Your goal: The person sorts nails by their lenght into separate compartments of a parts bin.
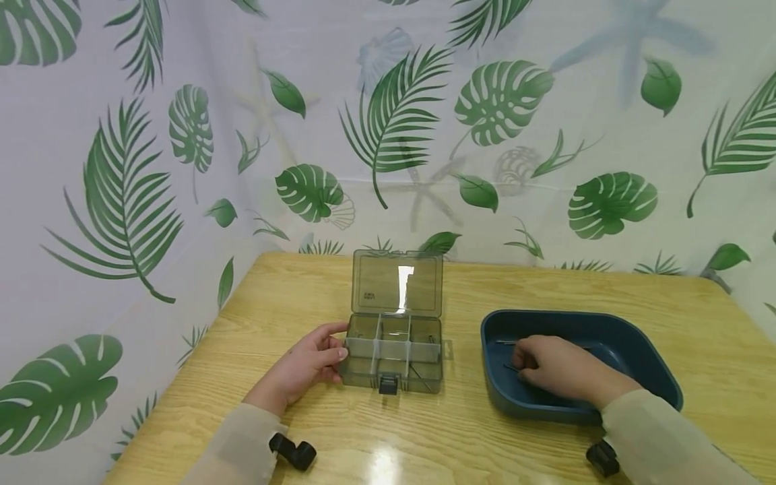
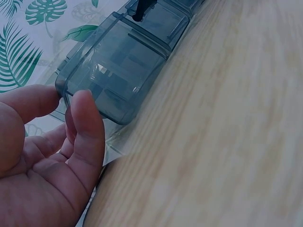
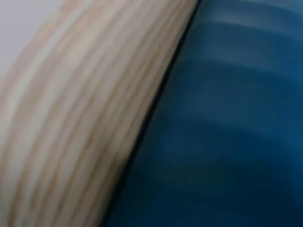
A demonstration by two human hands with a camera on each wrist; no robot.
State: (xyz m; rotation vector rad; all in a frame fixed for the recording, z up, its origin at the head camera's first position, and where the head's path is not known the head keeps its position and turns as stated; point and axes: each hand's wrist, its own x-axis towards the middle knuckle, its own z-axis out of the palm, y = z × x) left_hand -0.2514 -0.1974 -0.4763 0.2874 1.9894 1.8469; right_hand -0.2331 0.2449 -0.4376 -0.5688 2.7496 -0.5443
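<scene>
Nearest, curling the right hand (image 1: 554, 367) inside the tub (image 1: 533, 409) beside a pin (image 1: 508, 367), cannot tell if pinching it; on the table (image 1: 461, 444), gripping the case's (image 1: 362, 369) left side with the left hand (image 1: 309, 360); farther, unreadable lettering (image 1: 369, 296) on the raised lid (image 1: 376, 279).

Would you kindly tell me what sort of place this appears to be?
Probably an indoor tabletop workspace, though the room's purpose isn't clear: a wood-grain table backed by a leaf-print wall covering, with an open compartment box and a blue tray on it.
</scene>
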